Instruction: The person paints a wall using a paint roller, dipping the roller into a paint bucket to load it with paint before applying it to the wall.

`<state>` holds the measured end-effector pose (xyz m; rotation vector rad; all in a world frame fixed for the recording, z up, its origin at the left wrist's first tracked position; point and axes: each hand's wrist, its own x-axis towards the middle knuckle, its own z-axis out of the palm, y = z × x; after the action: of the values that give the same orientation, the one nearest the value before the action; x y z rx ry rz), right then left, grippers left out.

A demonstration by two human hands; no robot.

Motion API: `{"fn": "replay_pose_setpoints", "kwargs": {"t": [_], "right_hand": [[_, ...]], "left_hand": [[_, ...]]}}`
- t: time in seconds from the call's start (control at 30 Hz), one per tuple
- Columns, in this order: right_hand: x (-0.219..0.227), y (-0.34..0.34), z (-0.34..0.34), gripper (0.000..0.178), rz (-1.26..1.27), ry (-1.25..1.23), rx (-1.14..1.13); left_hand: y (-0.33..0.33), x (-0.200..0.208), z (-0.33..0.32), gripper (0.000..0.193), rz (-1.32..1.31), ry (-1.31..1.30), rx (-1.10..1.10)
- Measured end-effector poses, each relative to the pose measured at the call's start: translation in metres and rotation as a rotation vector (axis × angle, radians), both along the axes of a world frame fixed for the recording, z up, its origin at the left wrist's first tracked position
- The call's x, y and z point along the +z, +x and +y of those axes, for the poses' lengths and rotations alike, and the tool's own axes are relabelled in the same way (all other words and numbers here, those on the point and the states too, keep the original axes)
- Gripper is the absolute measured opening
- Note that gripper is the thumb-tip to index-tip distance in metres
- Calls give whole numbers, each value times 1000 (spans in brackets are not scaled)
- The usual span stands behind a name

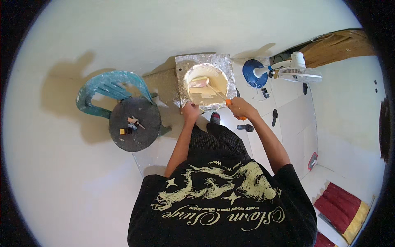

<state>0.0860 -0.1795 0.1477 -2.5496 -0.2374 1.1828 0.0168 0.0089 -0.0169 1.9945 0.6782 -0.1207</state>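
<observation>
A round bucket [224, 74] with cream paint inside stands on a square, paint-spattered stand [180, 62]. My right hand [240, 108] is wrapped round the orange handle [228, 102] of a paint roller. The roller head [199, 82] is down inside the bucket, near its far left wall, tilted on its metal frame. At the bucket's near left edge, my left hand [190, 111] is closed on the rim, fingers partly hidden.
To the left, a teal plastic chair [98, 88] stands by a dark round stool [123, 142] bearing small tools and a yellow box [122, 131]. A fan [297, 74] on a blue base [252, 78] stands right. Black sandals [245, 128] lie on the tiles. Walls enclose the corner.
</observation>
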Motion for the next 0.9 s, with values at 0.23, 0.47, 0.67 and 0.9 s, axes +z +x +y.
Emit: {"fn": "replay_pose_setpoints", "kwargs": {"t": [0.23,0.47,0.67,0.9], "right_hand": [[2,1,0,26,-115,-4,145],[13,19,-14,24,-68,-170,280],[-34,11,-19,32,-53,-63,64],[-13,8,-22,32,-25,-109,79]], "left_hand": [[-6,-4,1,20,-122,-71,9],[-6,3,0,18,-107,-28,26],[-3,5,-3,19,-76,-30,6],[-5,1,-5,21,-123,-17,2]]}}
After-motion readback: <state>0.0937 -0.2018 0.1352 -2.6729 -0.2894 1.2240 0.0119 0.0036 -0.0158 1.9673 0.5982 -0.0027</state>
